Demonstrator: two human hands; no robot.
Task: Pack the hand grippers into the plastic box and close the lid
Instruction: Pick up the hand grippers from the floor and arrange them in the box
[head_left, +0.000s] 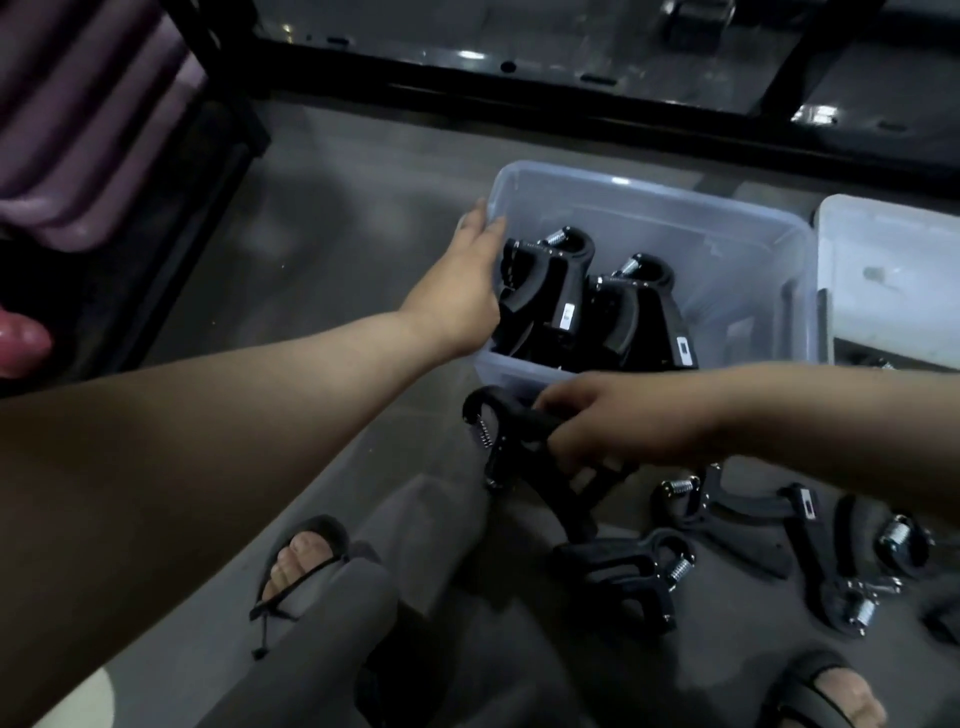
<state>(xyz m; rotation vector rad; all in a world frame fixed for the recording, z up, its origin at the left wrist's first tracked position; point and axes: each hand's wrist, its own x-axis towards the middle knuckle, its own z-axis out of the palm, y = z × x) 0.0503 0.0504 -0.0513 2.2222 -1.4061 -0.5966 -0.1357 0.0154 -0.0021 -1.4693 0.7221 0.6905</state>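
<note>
Left hand (465, 283) flat against plastic box (654, 193) — right hand (597, 422) grips one hand gripper (521, 423).

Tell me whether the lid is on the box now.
No: the box stands open, grippers showing inside it, and the right hand holds another gripper outside it.

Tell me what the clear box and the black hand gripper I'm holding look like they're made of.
Translucent rectangular storage box: likely plastic, slightly glossy; its cloudy walls are see-through. Black hand gripper in the right hand: handles look matte, moulded plastic or rubber, unclear which; its silver coil spring glints like bare metal.
</note>
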